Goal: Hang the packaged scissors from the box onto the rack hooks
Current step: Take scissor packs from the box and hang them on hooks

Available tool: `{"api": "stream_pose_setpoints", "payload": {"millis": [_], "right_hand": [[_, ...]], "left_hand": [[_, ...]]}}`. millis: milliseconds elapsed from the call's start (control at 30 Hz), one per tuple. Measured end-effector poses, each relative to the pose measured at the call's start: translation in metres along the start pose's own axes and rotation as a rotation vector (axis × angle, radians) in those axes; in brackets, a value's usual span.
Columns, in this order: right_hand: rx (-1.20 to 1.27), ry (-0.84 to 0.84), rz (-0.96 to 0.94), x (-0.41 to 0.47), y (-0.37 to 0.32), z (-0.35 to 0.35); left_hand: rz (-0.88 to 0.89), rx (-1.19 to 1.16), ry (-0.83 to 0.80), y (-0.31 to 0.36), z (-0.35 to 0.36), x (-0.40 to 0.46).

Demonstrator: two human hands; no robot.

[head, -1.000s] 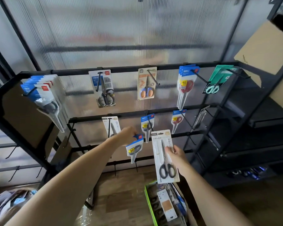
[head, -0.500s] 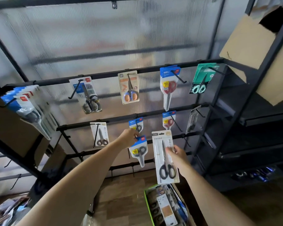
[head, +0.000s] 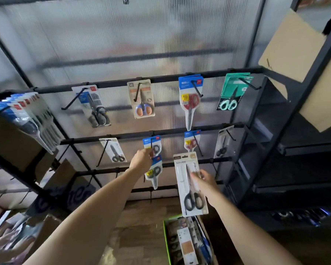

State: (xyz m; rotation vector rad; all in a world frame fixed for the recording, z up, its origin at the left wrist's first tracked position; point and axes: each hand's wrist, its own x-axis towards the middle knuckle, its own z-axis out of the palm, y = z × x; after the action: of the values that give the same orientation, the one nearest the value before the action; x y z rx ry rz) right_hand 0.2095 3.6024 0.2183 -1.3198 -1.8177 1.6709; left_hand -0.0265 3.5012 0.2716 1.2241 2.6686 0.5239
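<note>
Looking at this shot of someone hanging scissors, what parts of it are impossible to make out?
- Head view: left hand fingertips, hidden behind the blue scissors pack; whether it is on a hook is unclear.
- Print on the long white pack: too small and blurred.
- Green box: cut off by the bottom edge.
- Behind the ribbed panel: blurred shapes only.

Hands: two, left hand and right hand
Scissor packs in hands: two
Single packs hung on top bar: four
Packs hung on middle bar: four
Stacked packs at far left: several, count unclear
Box: one
</note>
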Motion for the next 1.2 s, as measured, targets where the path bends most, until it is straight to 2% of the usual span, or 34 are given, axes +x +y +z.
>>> {"api": "stream_pose_setpoints", "payload": {"millis": [133, 300, 500, 767, 1200], "right_hand": [[-0.032, -0.047, -0.012, 0.008, 0.001, 0.001], [-0.084, -0.121, -0.041, 0.016, -0.007, 0.006], [-0.088, -0.145, -0.035, 0.023, -0.013, 0.017], [-0.093, -0.138, 0.030, 0.044, -0.011, 0.035], [-0.034, -0.111, 0.123, 0.066, -0.019, 0.050]], "left_hand": [[-0.060, 0.001, 0.024, 0.004, 0.001, -0.003], [-0.196, -0.154, -0.006, 0.006, 0.000, 0.009], [-0.223, -0.221, -0.056, -0.004, 0.003, 0.032], [-0.093, -0.151, -0.100, -0.017, 0.009, 0.082], [0.001, -0.095, -0.032, -0.027, 0.004, 0.143]]}}
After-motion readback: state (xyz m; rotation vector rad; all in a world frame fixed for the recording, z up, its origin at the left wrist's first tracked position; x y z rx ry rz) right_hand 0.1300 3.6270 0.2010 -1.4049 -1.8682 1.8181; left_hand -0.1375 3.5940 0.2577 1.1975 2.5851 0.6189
